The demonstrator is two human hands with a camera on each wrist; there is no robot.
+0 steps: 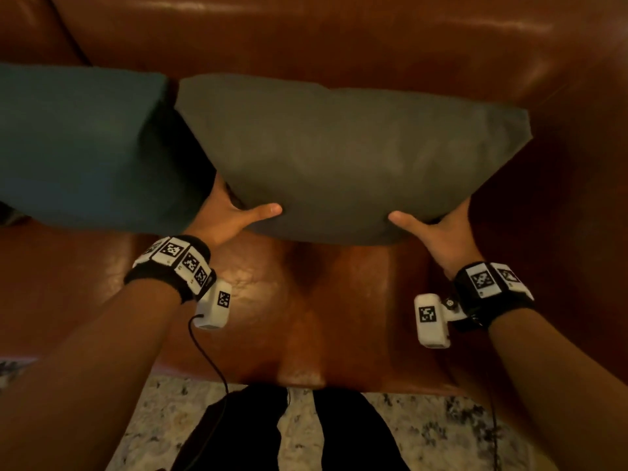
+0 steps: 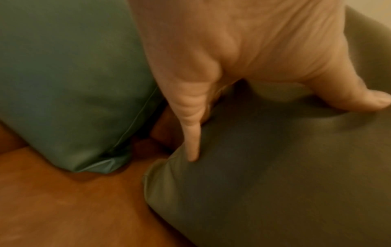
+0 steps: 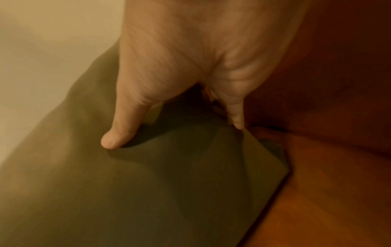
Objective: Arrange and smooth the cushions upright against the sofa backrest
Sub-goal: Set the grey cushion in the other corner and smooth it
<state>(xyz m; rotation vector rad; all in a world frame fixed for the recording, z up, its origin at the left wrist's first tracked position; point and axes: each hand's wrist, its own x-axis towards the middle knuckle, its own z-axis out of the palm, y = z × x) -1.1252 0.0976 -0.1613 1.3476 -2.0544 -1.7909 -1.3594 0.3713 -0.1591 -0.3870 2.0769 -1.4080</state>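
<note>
A grey-olive cushion (image 1: 339,158) is lifted a little above the brown leather sofa seat (image 1: 306,300), leaning toward the backrest (image 1: 339,39). My left hand (image 1: 243,212) grips its lower left corner, thumb on the front and fingers behind. My right hand (image 1: 436,227) grips the lower right corner the same way. In the left wrist view my thumb (image 2: 359,98) presses into the grey cushion (image 2: 275,183). In the right wrist view my thumb (image 3: 118,133) lies on the grey cushion (image 3: 148,192). A teal cushion (image 1: 78,144) (image 2: 74,83) stands against the backrest on the left, close beside the grey one.
The sofa's right side (image 1: 577,198) rises close to the grey cushion's right corner. Bare seat leather (image 3: 328,192) shows under and in front of the cushions. A speckled floor (image 1: 424,430) and my dark trouser legs (image 1: 306,433) are at the sofa's front edge.
</note>
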